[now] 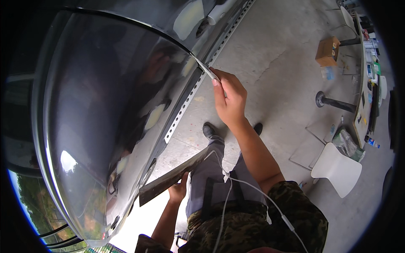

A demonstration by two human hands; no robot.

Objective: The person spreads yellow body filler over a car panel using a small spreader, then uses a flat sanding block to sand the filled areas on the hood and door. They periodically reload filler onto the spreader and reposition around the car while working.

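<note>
A dark, glossy car door (97,84) fills the left side, with pale yellowish filler patches (155,117) along its lower part. My right hand (232,101) is closed on a thin, light-coloured putty spreader (207,70). The spreader's tip meets the panel at the gap by the door's lower corner, as far as I can see. Down by my thigh, my left hand (179,190) grips the edge of a flat, grey-brown board (168,179), held tilted beside the car. Part of the left hand's fingers is hidden by the board.
A perforated sill strip (182,109) runs along the car's lower edge. White cables (249,184) hang in front of my body. To the right stand a white chair (337,168), a cluttered table (362,114) and a cardboard box (327,51). Concrete floor (270,50) lies between.
</note>
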